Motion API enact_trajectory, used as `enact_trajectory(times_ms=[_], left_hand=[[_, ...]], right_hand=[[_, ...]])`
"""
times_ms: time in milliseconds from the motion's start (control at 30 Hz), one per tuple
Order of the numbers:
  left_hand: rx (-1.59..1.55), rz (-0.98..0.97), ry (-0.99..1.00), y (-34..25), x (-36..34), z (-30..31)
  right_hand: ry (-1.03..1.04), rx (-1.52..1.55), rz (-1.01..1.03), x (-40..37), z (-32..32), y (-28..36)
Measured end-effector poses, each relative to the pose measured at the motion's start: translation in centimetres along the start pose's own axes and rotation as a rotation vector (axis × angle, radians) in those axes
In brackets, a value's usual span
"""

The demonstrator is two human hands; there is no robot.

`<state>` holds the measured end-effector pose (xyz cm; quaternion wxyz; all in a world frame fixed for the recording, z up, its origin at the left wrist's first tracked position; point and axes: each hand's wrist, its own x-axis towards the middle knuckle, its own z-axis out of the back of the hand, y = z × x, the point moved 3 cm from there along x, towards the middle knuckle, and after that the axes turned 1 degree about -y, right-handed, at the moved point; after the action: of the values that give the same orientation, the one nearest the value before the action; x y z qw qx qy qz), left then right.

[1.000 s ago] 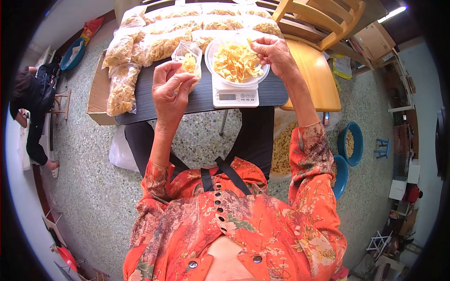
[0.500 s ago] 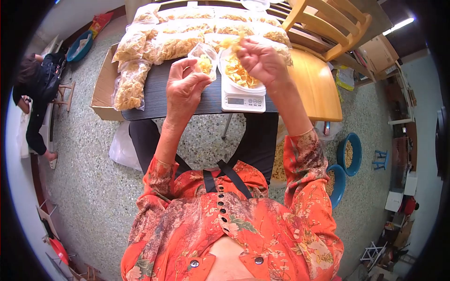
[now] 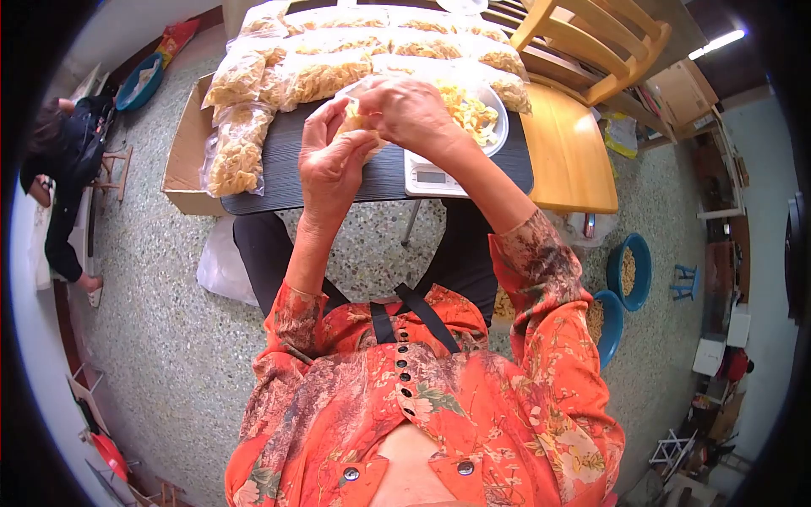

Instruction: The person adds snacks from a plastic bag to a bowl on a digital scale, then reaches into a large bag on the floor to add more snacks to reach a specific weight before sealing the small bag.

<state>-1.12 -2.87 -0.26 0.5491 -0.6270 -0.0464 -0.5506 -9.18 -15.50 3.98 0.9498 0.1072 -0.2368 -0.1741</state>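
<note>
My left hand is closed on the edge of a small clear plastic bag with pale yellow dried pieces in it. Over the bag's mouth, my right hand is curled, its fingertips hidden behind the hand, so what they hold cannot be seen. To the right of it a white bowl contains loose yellow dried pieces. The bowl sits by a white digital scale, partly covered by my right forearm.
Filled clear bags lie in rows across the dark table. A cardboard box stands at its left, a wooden chair at its right. Blue basins are on the floor to the right. Another person sits far left.
My right hand has moved left from above the bowl to the bag's mouth, carrying yellow pieces as it left. The bowl now appears farther right relative to the scale. My left hand stays nearly in place.
</note>
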Motion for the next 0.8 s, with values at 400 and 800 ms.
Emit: enact_trajectory(times_ms=[400,800], left_hand=[[0.043,0.058,0.013,-0.1,-0.1,0.4],[0.068,0.071,-0.032,0.5,-0.1,0.7]], right_hand=[[0.257,0.049,-0.067,2.4,-1.8,-0.5],[0.139,-0.122,-0.223,-5.6,6.0,-9.2]])
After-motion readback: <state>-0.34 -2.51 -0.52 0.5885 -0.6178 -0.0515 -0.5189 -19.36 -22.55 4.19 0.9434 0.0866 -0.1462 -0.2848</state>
